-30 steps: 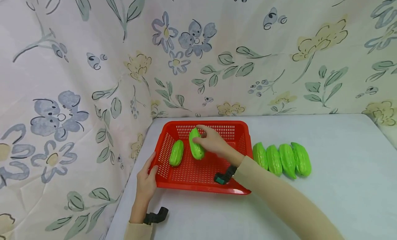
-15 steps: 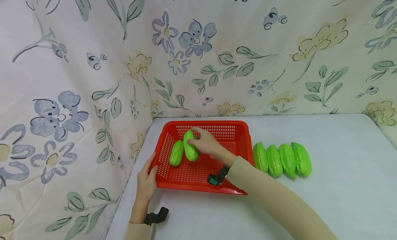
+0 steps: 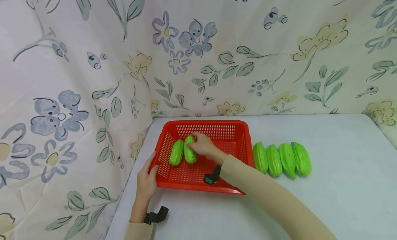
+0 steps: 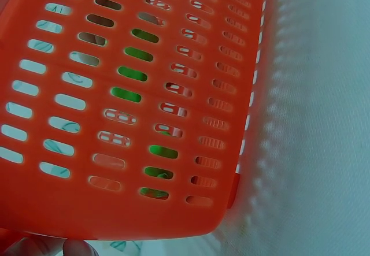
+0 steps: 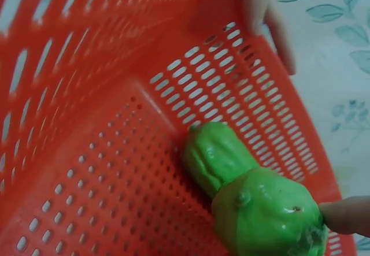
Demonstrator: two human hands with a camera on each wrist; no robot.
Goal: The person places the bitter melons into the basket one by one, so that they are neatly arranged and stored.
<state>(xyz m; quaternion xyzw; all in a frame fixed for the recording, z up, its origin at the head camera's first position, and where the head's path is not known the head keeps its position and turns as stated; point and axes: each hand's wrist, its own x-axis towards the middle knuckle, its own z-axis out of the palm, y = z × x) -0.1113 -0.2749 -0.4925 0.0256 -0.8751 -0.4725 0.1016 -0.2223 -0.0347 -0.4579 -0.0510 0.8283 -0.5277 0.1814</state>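
Note:
My right hand [image 3: 205,146] grips a bright green, ridged bitter melon [image 3: 190,154] low inside a red slotted plastic basket [image 3: 204,122]. Left of it, a second bitter melon [image 3: 176,153] lies in the basket. In the right wrist view the held melon [image 5: 269,212] overlaps the other one [image 5: 217,152], and one fingertip [image 5: 347,214] shows at its side. My left hand [image 3: 146,181] holds the basket's left rim, thumb on the near side. Only fingertips [image 4: 78,248] of that hand show at the bottom of the left wrist view, below the slotted wall.
Several more bitter melons [image 3: 286,160] lie side by side on the white table [image 3: 341,185], just right of the basket. A floral curtain [image 3: 229,60] hangs behind the table and along its left side.
My right hand has moved left and down with the bitter melon, bringing it close beside the one in the basket. The left hand and basket have stayed put.

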